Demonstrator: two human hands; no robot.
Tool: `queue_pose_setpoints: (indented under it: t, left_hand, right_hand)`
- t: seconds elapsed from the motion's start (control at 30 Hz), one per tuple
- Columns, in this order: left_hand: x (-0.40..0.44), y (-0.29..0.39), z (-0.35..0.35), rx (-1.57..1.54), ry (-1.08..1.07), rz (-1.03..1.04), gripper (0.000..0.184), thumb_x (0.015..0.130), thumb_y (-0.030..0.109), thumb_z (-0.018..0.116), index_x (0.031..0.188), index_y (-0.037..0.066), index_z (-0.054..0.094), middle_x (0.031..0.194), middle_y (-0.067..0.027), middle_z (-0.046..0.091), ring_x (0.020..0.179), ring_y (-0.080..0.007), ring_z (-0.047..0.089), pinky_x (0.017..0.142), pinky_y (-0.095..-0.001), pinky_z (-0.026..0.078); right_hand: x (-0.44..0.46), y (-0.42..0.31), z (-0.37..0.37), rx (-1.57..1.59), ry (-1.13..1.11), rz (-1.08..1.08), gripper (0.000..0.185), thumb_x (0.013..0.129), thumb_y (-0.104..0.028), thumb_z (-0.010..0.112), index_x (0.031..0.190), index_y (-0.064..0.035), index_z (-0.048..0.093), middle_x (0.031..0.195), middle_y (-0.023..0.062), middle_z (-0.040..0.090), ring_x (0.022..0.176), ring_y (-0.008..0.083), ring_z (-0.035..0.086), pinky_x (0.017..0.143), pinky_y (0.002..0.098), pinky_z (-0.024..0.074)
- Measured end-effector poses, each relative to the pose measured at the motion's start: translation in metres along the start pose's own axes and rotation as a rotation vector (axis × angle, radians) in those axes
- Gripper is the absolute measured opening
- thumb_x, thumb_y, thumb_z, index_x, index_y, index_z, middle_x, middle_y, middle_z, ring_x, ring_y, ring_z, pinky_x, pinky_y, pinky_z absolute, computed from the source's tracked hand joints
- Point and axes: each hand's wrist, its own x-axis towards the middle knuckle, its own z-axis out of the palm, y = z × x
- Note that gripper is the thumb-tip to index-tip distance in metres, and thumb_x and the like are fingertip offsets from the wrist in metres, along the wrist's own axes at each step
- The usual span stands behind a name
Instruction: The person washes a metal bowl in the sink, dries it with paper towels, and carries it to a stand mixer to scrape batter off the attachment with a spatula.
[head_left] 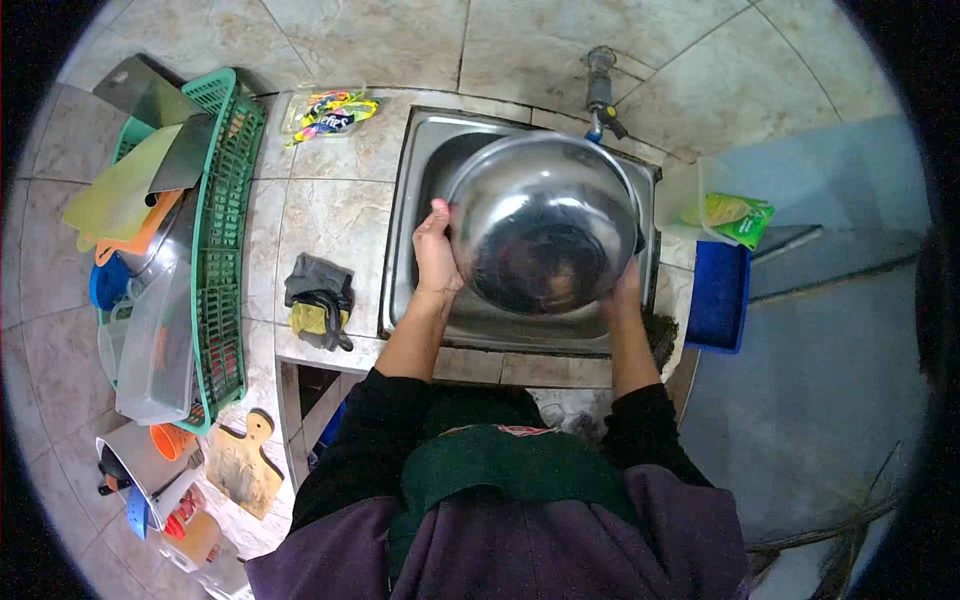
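A large, shiny metal bowl (545,225) is held over the steel sink (480,325), just in front of the wall tap (602,95). My left hand (437,252) grips the bowl's left side, thumb pointing up along the rim. At the lower right side of the bowl, my right hand (625,290) holds its edge, its fingers partly hidden by the bowl. The bowl covers most of the basin, so what lies beneath it is hidden.
Left of the sink lie grey and yellow cloths (320,300) and colourful packets (333,115). A green rack (225,250) holds boards and containers. A wooden board (245,465) lies lower left. Right of the sink are a blue tray (718,300) and a green packet (738,218).
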Motion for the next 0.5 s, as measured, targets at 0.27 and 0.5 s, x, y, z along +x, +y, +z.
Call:
queue_pose_setpoints:
  t: [0.27,0.5]
  left_hand:
    - [-0.024,-0.003,-0.012,-0.119,0.122,-0.016,0.048,0.096,0.04,0.042,0.107,-0.005,0.056,0.105,-0.0138,0.061,0.095,-0.0238,0.059,0.085,-0.0366,0.048]
    - [-0.042,0.0,0.0,-0.167,0.164,0.027,0.056,0.093,0.047,0.041,0.118,-0.002,0.052,0.117,-0.0126,0.057,0.109,-0.0269,0.052,0.098,-0.0398,0.038]
  right_hand:
    - [-0.044,0.07,0.021,0.441,0.002,0.289,0.042,0.093,-0.036,0.045,0.124,-0.0093,0.05,0.126,0.0045,0.053,0.116,0.0247,0.049,0.103,0.0417,0.035]
    - [-0.054,0.129,0.028,0.662,0.022,0.378,0.032,0.094,-0.03,0.047,0.119,-0.0095,0.052,0.113,0.0023,0.058,0.098,0.0221,0.056,0.082,0.0369,0.048]
